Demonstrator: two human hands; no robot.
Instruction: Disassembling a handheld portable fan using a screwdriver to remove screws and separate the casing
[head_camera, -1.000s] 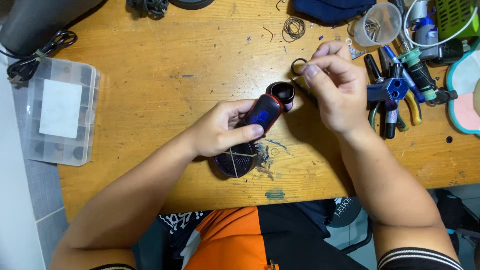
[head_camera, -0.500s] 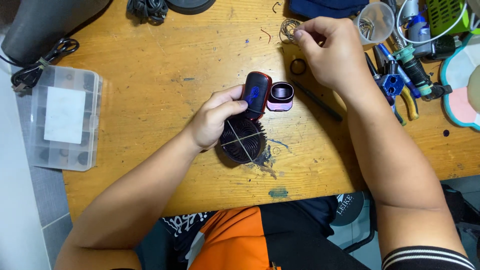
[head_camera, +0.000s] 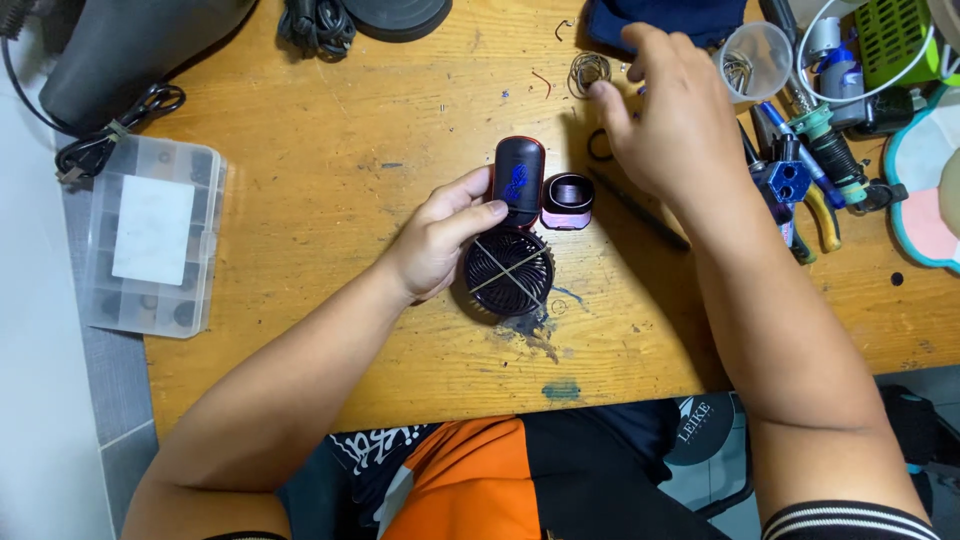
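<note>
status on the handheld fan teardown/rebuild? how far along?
Done: the round black fan grille lies flat on the wooden table, and the small pink-rimmed ring part sits loose beside the handle. In hand: the left hand grips the dark red-edged fan handle; the right hand reaches toward the coil of thin wire. Left: handle, ring part and grille are not joined.

Bright, even light falls from above onto the tan wooden tabletop, which shows its grain sharply. Soft, short shadows sit under the right hand and beside the black round fan grille. The reaching fingers are slightly blurred. The clear plastic compartment box carries a mild sheen.
</note>
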